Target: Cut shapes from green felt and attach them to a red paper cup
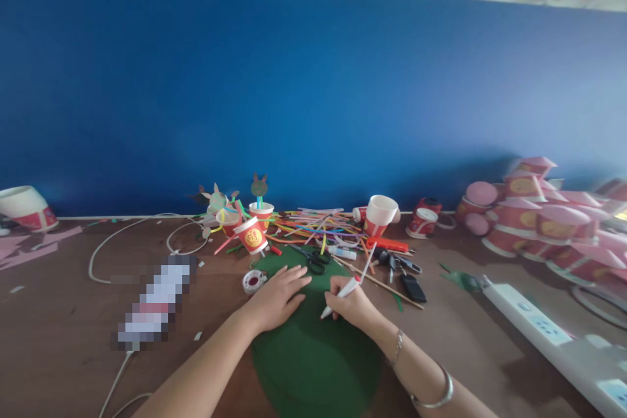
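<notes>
Cut-offs, blur and hidden bits, head view.
Both forearms run out at bottom edge; green sheet [318, 372] also cut there, partly covered by left hand [280, 294] and right arm. Right hand [350, 304] hides part of white marker [343, 297]; can't tell if its tip touches sheet. Phone-like slab [155, 300] pixelated, screen unreadable. Power strip [531, 320] cropped lower right. Pink-topped cup pile [558, 222] smeared, count unclear, runs off right edge. Tipped cup [36, 215] and pink paper [44, 245] clipped at left edge. Paper strips [313, 222] overlap, hiding one another. Lettering on marker too small to tell.
</notes>
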The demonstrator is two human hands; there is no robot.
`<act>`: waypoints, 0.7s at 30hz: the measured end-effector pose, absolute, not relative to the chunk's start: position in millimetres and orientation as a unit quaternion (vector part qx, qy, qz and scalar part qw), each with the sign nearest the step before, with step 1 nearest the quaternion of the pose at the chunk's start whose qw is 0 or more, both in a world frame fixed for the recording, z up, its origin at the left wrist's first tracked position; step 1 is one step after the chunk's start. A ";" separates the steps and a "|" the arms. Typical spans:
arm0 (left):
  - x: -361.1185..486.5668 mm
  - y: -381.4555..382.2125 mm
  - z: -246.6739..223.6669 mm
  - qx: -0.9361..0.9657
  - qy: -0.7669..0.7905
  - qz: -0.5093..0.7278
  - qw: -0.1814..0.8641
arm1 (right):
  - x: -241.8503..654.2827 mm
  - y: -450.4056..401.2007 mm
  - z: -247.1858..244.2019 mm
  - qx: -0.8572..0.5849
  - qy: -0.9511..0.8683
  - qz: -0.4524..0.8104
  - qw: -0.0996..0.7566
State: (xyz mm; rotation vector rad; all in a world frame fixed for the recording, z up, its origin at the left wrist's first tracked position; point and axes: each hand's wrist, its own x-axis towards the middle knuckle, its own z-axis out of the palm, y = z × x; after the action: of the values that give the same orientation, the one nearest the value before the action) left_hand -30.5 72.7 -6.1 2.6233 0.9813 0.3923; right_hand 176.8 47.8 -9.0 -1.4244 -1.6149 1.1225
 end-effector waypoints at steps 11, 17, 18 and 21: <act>-29.9 72.5 -6.3 0.915 0.341 0.143 0.160 | 178.9 50.0 -9.3 -0.540 -0.603 0.460 0.365; -30.1 72.3 -5.5 0.916 0.339 0.142 0.157 | 177.7 48.9 -7.1 -0.539 -0.598 0.453 0.383; -30.2 72.2 -5.5 0.916 0.339 0.143 0.158 | 177.6 48.9 -7.1 -0.541 -0.597 0.453 0.382; -30.4 72.1 -5.6 0.915 0.341 0.145 0.158 | 177.6 49.5 -8.7 -0.546 -0.593 0.447 0.388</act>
State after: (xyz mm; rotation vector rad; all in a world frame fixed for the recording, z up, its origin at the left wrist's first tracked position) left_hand -30.4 72.1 -5.6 2.6187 0.9753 0.4149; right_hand 177.6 49.5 -8.7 -1.3895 -1.5076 1.1376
